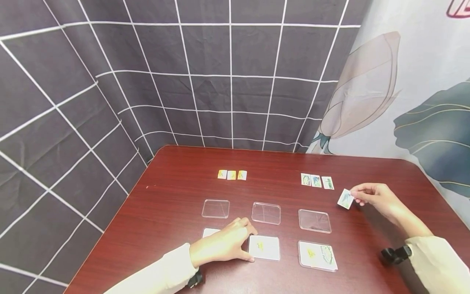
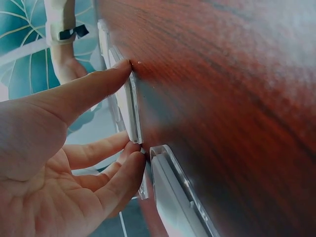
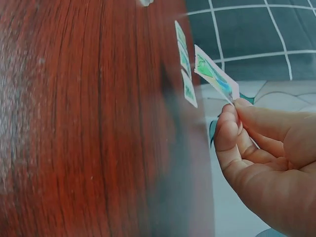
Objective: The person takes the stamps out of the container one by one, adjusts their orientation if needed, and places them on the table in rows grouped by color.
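Observation:
My right hand [image 1: 378,198] pinches a postage stamp [image 1: 346,199] by one corner between thumb and fingertips, above the table at the right. In the right wrist view the stamp [image 3: 213,74] shows a green and blue picture and perforated edges. My left hand [image 1: 229,241] spans the left side of the middle clear plastic case [image 1: 266,248], thumb on the near edge and fingers at the far corner. A white insert with one yellow stamp [image 1: 260,246] lies in it. To its right, another case [image 1: 318,256] holds a yellow and a green stamp. A third white insert [image 1: 210,232] is partly hidden behind my left hand.
Three clear lids [image 1: 216,208] lie in a row beyond the cases on the red-brown table [image 1: 165,196]. Farther back are three yellow stamps [image 1: 231,175] and, to the right, three green-blue stamps [image 1: 316,181]. Dark gridded cloth [image 1: 253,94] hangs behind the table.

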Available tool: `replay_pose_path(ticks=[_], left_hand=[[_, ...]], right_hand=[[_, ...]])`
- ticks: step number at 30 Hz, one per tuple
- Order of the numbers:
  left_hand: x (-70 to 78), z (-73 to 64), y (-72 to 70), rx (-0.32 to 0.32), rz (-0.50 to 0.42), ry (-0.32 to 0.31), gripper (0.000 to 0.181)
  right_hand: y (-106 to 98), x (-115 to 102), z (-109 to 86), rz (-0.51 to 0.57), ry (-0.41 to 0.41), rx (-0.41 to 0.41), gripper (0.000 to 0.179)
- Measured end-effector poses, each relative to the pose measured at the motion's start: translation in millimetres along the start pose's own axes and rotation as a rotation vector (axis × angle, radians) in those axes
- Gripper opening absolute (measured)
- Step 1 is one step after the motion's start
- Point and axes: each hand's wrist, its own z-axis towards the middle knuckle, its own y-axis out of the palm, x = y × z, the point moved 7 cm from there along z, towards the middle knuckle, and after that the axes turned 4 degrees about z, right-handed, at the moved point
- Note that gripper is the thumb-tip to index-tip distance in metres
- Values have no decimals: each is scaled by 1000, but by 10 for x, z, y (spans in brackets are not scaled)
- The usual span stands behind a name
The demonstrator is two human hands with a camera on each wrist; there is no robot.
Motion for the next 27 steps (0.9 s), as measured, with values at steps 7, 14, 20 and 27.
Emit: replay_pose_path(ticks=[7, 14, 20, 27], left_hand=[[-2, -6, -9, -1, -6, 1, 55], [4, -9, -12, 4, 2, 7, 54], [10, -2, -20, 7, 12, 14, 54], [13, 5, -18, 4, 18, 17, 54]], right_hand=[[-30, 82, 23, 37, 17, -1, 11], [-78, 111, 60, 36, 12, -8, 11], [-114, 129, 125, -7, 24, -20, 18], [-140, 159, 183, -13, 52, -33, 20]])
